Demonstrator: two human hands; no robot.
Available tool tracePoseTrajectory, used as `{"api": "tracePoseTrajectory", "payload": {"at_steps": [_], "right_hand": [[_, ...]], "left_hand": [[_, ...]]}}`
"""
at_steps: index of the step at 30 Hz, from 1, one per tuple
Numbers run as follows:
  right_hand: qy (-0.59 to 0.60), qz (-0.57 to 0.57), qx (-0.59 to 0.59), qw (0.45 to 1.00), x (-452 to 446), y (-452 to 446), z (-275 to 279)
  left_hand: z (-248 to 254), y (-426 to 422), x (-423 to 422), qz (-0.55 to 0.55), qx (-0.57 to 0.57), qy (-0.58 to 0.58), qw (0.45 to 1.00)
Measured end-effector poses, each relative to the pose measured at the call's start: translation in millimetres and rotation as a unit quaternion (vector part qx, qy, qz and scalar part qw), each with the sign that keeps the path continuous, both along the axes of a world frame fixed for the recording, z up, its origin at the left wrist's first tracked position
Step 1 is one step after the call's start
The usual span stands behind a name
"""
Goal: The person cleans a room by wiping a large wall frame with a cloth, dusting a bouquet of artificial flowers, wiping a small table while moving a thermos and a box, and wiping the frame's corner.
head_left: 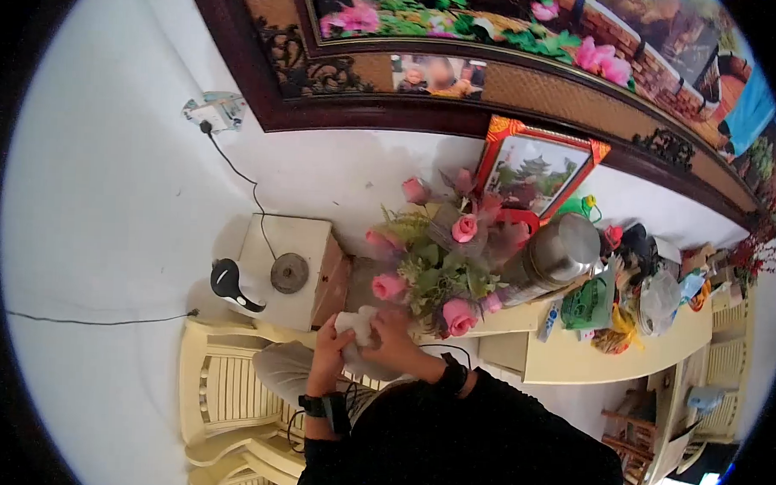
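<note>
- Bunched white cloth (355, 326) sits between the hands, just below frame centre
- Left hand (327, 353) grips its left side
- Right hand (395, 342) holds its right

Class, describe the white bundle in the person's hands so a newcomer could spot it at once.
Find the bouquet of pink flowers near the middle of the view. At its lower left, the left hand and right hand hold the white bundle. It is plain, crumpled and soft-looking, with none of the bouquet's pink or green.
</note>
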State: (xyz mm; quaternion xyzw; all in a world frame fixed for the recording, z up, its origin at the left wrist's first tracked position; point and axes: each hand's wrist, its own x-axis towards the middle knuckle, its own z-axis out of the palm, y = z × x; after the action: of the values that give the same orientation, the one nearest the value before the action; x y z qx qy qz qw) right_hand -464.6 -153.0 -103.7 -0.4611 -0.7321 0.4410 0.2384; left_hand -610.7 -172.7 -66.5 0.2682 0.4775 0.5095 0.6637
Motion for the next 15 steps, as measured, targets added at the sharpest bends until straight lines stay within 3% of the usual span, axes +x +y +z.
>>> {"api": "tracePoseTrajectory", "payload": {"at_steps": [4,5,8,9,12,15], "right_hand": [[0.218,-0.003,0.02,0.976,2,-13,14],[0.235,0.035,-0.039,0.971,6,-14,15],[0.204,0.175,-0.257,0.928,23,-6,4],[0.213,0.142,-0.189,0.948,27,-15,-18],[0.164,0.164,-0.258,0.938,67,-17,7],[0.189,0.083,-0.27,0.94,88,-29,-34]], "left_hand": [[19,-9,-5,-0.04,0.006,0.008,0.999],[18,-9,-6,-0.041,0.014,0.023,0.999],[21,-4,-5,-0.025,0.032,0.092,0.995],[33,2,-2,-0.003,0.037,0.131,0.991],[37,20,-9,0.051,0.045,0.144,0.987],[13,38,-27,0.095,0.099,0.171,0.976]]}}
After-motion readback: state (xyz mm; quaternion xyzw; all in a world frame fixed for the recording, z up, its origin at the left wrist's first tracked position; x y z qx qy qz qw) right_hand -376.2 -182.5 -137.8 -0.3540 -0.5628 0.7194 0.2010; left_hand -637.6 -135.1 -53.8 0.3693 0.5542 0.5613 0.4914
